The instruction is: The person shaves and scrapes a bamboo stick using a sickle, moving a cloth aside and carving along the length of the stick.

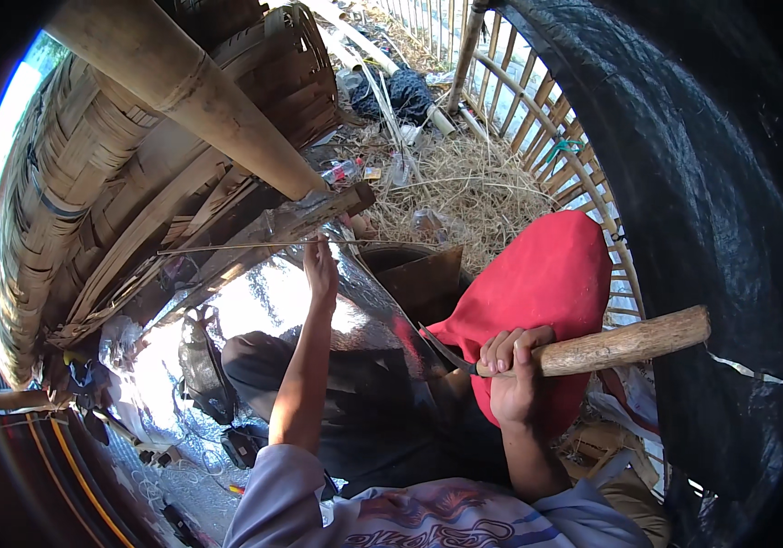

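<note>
My right hand (512,370) is wrapped round a knife at the blade end of its thick, long wooden handle (624,345). Its short curved blade (446,349) points left, and the handle reaches far out to the right. In front of me, my left hand (320,272) pinches a thin bamboo strip (236,247) that runs almost level from left to right. The knife blade and the strip are apart. A red cloth (538,274) covers my right leg, just beyond the right hand.
A thick bamboo pole (181,82) slants down from the upper left beside woven bamboo baskets (90,173). Shiny foil sheeting (264,297) lies to the left. Shavings (474,187) heap up ahead, near a bamboo fence (547,128). Black plastic sheeting (693,183) hangs at right.
</note>
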`<state>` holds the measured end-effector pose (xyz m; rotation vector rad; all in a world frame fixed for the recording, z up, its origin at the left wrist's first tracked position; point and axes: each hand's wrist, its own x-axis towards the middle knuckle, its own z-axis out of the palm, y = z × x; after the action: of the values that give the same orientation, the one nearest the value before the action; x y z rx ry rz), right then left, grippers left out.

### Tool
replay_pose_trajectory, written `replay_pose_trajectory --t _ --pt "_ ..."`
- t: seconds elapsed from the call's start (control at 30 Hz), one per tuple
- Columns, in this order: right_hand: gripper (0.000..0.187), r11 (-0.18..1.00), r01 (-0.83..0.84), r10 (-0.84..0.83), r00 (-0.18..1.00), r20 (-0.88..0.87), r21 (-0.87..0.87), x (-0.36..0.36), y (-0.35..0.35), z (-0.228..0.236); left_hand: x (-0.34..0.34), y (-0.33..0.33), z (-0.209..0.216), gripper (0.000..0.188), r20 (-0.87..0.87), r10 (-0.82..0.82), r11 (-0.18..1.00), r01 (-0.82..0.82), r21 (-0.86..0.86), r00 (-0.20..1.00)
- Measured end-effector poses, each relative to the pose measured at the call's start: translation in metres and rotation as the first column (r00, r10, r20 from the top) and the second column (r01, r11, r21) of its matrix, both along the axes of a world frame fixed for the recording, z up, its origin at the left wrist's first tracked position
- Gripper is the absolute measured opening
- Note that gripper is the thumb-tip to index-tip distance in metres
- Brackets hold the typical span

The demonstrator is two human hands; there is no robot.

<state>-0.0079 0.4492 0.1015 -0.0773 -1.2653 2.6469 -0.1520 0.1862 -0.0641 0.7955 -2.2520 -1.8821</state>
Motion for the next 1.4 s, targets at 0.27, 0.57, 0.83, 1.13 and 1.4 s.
replay_pose_trajectory --t 0.27,0.57,0.83,1.13,1.4 --pt "0.014 1.0 -0.014 0.013 0.999 0.032 0.024 0.012 0.002 0.0 0.032 -0.017 0.007 0.034 -0.069 -0.03 0.997 0.035 0.073 0.997" --pt "0.013 0.991 0.042 -0.035 0.998 -0.06 0.129 0.034 0.023 0.053 0.148 0.033 0.02 0.032 -0.017 -0.503 0.855 0.5 0.139 0.864" --pt "0.02 0.894 0.103 -0.118 0.993 0.007 0.437 0.083 0.093 0.091 0.198 0.115 0.076 0.087 -0.339 -0.696 0.606 0.771 0.194 0.633" --pt "0.016 0.898 0.347 -0.355 0.935 -0.021 0.271 0.139 0.135 0.089 0.155 0.156 0.082 0.064 -0.27 -0.893 0.448 0.667 -0.595 0.36" --pt "0.015 0.943 0.296 -0.287 0.955 -0.073 0.153 0.133 0.157 0.083 0.083 0.107 0.265 0.018 -0.878 -0.412 0.91 0.064 -0.409 0.244"
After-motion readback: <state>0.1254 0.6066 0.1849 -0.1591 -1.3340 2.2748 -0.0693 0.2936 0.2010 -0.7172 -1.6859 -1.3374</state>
